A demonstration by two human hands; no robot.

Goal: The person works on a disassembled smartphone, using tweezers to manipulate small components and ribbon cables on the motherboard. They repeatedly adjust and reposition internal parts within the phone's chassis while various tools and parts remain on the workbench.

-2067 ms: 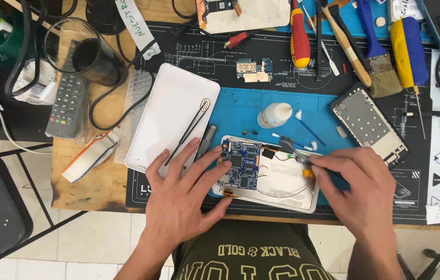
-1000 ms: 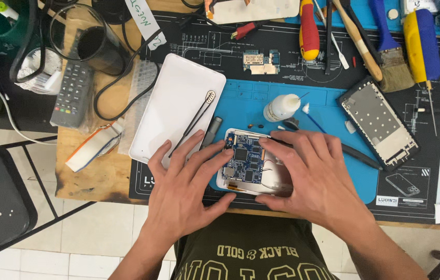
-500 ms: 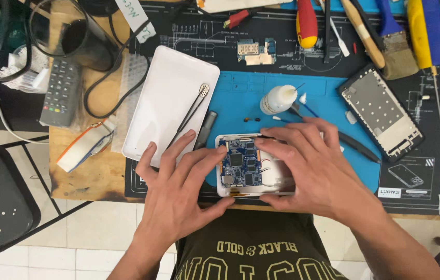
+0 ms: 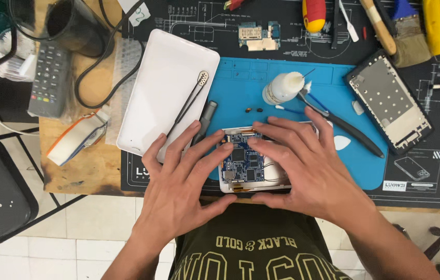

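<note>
My left hand (image 4: 178,181) and right hand (image 4: 303,166) press flat, fingers spread and gripping nothing, on the opened white device (image 4: 246,168) with its blue circuit board (image 4: 243,163), white cover (image 4: 168,88) at ten o'clock.

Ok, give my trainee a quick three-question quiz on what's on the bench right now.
1. True or false: both hands rest on the opened device with the blue circuit board.
2. What lies on the white back cover: A) black tweezers, B) a brush, C) a remote?
3. What stands just right of the small white bottle on the blue mat?

Key
1. True: left hand and right hand both touch it.
2. A, the tweezers.
3. A dark phone frame.
</note>
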